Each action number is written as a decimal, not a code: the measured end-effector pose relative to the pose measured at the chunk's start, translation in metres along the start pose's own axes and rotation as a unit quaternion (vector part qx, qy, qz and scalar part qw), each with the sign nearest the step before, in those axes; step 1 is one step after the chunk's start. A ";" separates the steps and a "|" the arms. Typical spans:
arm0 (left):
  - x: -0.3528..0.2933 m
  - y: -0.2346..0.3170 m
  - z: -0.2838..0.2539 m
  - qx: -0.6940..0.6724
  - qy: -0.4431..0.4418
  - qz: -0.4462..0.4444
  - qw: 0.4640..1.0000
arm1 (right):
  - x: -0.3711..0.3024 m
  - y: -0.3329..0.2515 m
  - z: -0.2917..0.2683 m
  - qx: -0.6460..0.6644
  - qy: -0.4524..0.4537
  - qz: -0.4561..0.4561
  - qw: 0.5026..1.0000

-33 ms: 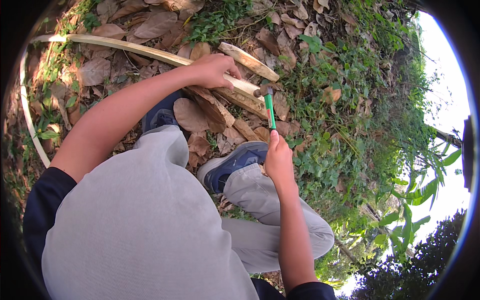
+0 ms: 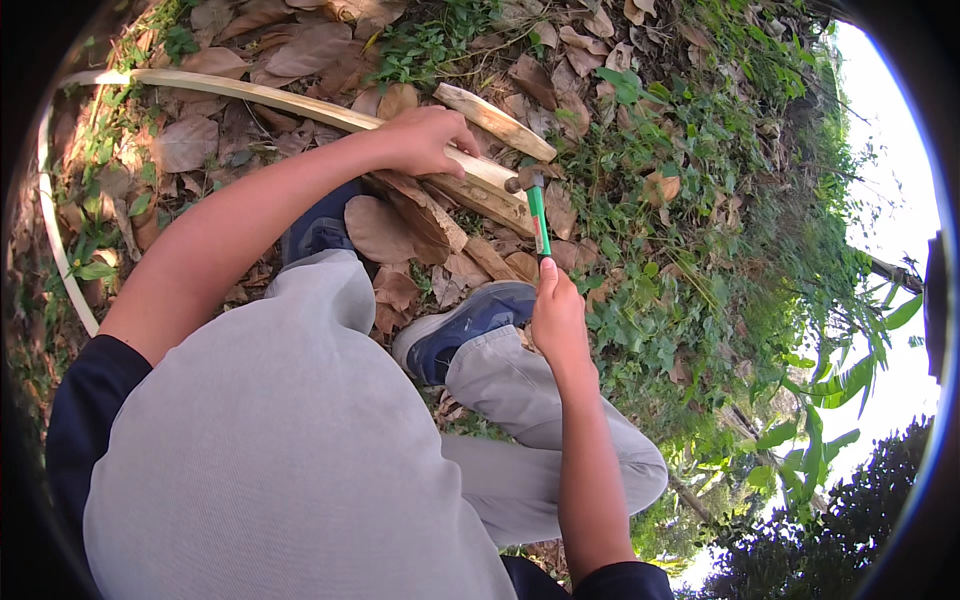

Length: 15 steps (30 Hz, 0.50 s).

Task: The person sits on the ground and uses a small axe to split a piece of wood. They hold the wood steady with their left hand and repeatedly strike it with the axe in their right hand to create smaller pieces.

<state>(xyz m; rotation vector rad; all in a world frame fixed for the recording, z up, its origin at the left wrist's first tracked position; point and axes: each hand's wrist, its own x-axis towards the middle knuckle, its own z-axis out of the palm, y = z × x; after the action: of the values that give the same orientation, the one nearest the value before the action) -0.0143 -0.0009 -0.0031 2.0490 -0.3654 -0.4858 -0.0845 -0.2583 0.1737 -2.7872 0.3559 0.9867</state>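
Observation:
A long pale wooden strip (image 2: 270, 96) runs from the far left to the middle. My left hand (image 2: 425, 140) presses on it near its right end, with the fingers curled over the wood. Beneath that end lies a rougher, thicker piece of wood (image 2: 498, 207). My right hand (image 2: 560, 312) grips a hammer (image 2: 538, 215) with a green handle. The hammer's metal head is at the strip's right end; whether it touches the wood I cannot tell. No nail can be made out there. Just beyond lies a short wooden piece (image 2: 495, 120).
Dry brown leaves (image 2: 380, 230) and green creepers (image 2: 660, 270) cover the ground. My blue shoe (image 2: 470, 325) is close below the wood. Another pale strip (image 2: 55, 220) curves along the left edge. Trees and banana-like leaves (image 2: 815, 440) stand at the right.
Almost nothing differs. The whole view has shifted very slightly; both hands, the hammer and the wood keep their places.

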 end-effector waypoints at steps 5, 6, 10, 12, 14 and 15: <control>0.001 0.002 -0.001 -0.005 0.002 0.000 1.000 | 0.008 0.018 -0.002 0.067 0.005 -0.001 0.998; 0.001 0.001 -0.001 -0.004 0.005 0.000 1.000 | 0.009 0.019 -0.002 0.065 0.011 -0.004 0.998; 0.001 -0.002 0.000 -0.005 0.005 0.002 1.000 | 0.007 0.013 -0.001 0.063 0.023 -0.013 0.998; 0.001 0.000 -0.001 -0.004 0.003 0.007 1.000 | 0.008 0.014 0.000 0.058 0.022 -0.017 0.998; 0.001 0.001 -0.001 0.000 0.007 0.012 1.000 | 0.009 0.019 0.002 0.046 0.019 -0.023 0.998; 0.002 0.001 -0.001 -0.003 0.004 0.012 1.000 | 0.009 0.021 -0.001 0.051 0.023 -0.025 0.998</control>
<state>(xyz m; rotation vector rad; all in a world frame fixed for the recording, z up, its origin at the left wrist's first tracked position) -0.0121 -0.0018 -0.0018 2.0387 -0.3825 -0.4628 -0.0829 -0.2804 0.1666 -2.7175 0.3316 0.8702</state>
